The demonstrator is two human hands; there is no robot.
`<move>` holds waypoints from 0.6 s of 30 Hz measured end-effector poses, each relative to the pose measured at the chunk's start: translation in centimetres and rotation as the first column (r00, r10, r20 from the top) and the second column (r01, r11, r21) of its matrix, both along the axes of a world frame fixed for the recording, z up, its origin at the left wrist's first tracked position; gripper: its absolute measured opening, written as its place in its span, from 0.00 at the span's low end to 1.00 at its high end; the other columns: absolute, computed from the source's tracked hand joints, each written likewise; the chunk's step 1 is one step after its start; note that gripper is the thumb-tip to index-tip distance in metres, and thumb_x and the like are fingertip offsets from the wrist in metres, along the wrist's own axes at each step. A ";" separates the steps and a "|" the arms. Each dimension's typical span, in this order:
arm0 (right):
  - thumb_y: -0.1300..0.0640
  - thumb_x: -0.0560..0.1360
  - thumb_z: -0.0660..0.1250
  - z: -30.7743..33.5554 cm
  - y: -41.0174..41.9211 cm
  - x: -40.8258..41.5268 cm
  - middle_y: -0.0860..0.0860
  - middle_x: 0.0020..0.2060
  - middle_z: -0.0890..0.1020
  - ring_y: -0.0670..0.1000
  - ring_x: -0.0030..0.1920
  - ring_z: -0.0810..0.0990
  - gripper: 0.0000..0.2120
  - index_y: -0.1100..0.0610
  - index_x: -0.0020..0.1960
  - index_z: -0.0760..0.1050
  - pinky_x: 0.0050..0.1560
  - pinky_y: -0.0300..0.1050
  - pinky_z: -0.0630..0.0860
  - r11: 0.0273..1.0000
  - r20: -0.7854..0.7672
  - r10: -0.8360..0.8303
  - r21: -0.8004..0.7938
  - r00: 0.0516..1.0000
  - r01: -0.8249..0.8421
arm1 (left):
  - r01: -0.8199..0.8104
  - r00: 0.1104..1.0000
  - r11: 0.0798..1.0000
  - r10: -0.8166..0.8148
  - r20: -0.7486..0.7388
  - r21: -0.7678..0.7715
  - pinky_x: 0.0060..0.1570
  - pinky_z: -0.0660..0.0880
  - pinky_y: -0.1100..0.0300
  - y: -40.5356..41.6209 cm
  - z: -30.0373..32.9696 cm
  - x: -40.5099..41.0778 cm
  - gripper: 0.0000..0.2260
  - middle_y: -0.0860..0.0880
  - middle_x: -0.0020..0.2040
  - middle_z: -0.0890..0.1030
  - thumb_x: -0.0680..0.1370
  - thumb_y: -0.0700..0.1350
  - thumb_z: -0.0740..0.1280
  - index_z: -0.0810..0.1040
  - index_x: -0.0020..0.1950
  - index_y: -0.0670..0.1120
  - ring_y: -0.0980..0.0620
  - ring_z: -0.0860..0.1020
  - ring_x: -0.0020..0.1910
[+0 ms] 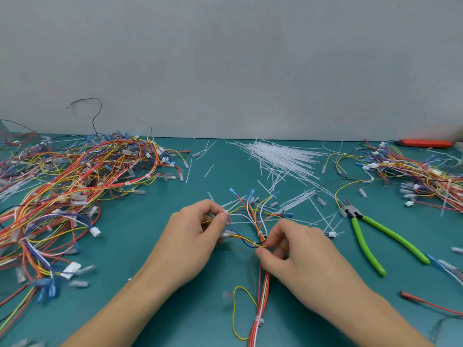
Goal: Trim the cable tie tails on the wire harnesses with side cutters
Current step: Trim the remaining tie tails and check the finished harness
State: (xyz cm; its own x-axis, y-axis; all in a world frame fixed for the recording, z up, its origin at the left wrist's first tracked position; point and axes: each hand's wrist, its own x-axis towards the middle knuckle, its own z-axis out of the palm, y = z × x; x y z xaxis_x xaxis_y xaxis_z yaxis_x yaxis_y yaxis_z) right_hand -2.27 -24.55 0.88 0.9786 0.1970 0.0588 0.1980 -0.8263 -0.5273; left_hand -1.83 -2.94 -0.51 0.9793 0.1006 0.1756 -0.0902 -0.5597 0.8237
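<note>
Head view: both hands are working one harness (260, 236) lying mid-surface (150, 291). The left hand (193, 236) is pinching its wires; the right hand (298, 256) is pinching the bundle. The cutters (368, 229) are lying just right, untouched.

From my feed the big harness pile (62, 196) runs off the left edge, and the right pile (421, 176) is cut off too. That orange thing (426, 143) at the back right is too blurry to identify. My left hand (190, 236) hides part of the wires it's pinching.
</note>
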 end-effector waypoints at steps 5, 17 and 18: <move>0.32 0.69 0.68 -0.2 0.1 0.4 0.44 0.35 0.81 0.45 0.40 0.79 0.18 0.47 0.41 0.76 0.40 0.47 0.78 0.997 -0.045 -0.013 -0.080 0.999 0.010 | 0.047 0.992 0.999 -0.049 0.120 0.013 0.41 0.77 0.58 -0.4 -0.1 -0.3 0.05 0.52 0.37 0.83 0.82 0.54 0.66 0.78 0.49 0.56 0.54 0.82 0.37; 0.52 0.77 0.72 4.8 -0.4 1.2 0.58 0.35 0.84 0.53 0.29 0.79 0.12 0.60 0.52 0.75 0.24 0.43 0.73 0.533 -0.140 0.201 0.846 0.970 0.012 | 0.095 0.951 0.904 0.041 0.307 -0.416 0.33 0.70 0.69 -0.8 4.2 -0.5 0.04 0.49 0.38 0.84 0.83 0.45 0.68 0.82 0.50 0.49 0.58 0.76 0.34; 0.51 0.76 0.72 5.6 -0.5 1.4 0.58 0.35 0.83 0.52 0.29 0.79 0.14 0.60 0.52 0.75 0.24 0.42 0.73 0.491 -0.126 0.222 0.871 0.967 0.000 | 0.109 0.952 0.880 0.041 0.302 -0.462 0.31 0.70 0.69 -0.8 4.9 -0.4 0.04 0.48 0.39 0.84 0.83 0.45 0.68 0.82 0.50 0.49 0.57 0.76 0.34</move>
